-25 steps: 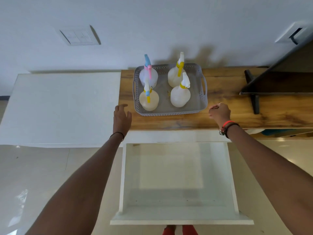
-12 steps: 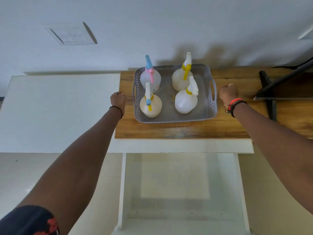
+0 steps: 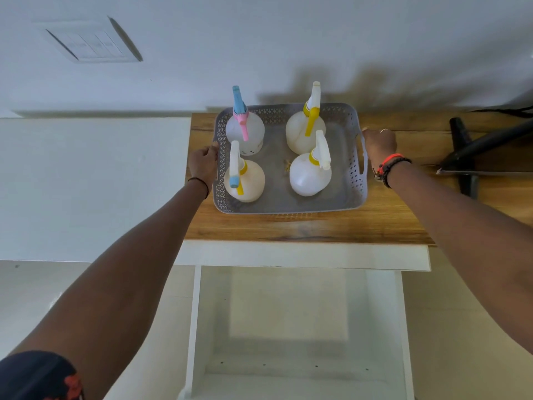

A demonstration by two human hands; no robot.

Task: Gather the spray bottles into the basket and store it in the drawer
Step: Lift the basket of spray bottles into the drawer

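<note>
A grey perforated basket [image 3: 288, 207] stands on the wooden counter [image 3: 302, 229] against the wall. Several white spray bottles stand upright inside it: one with a blue and pink head [image 3: 245, 131] at the back left, one with a yellow trigger [image 3: 304, 131] at the back right, one [image 3: 245, 180] at the front left, one [image 3: 310, 176] at the front right. My left hand [image 3: 203, 164] is closed on the basket's left handle. My right hand [image 3: 379, 145] is closed on its right handle. Below the counter a white drawer [image 3: 297, 327] is pulled out, with nothing in it.
A white surface [image 3: 92, 183] adjoins the counter on the left. A black stand with a slanted panel [image 3: 473, 151] occupies the counter's right end. A wall switch plate [image 3: 92, 43] is on the wall above.
Both hands moved forward from the counter's front edge to the basket's sides and closed on its handles. The view shifted closer to the counter.
</note>
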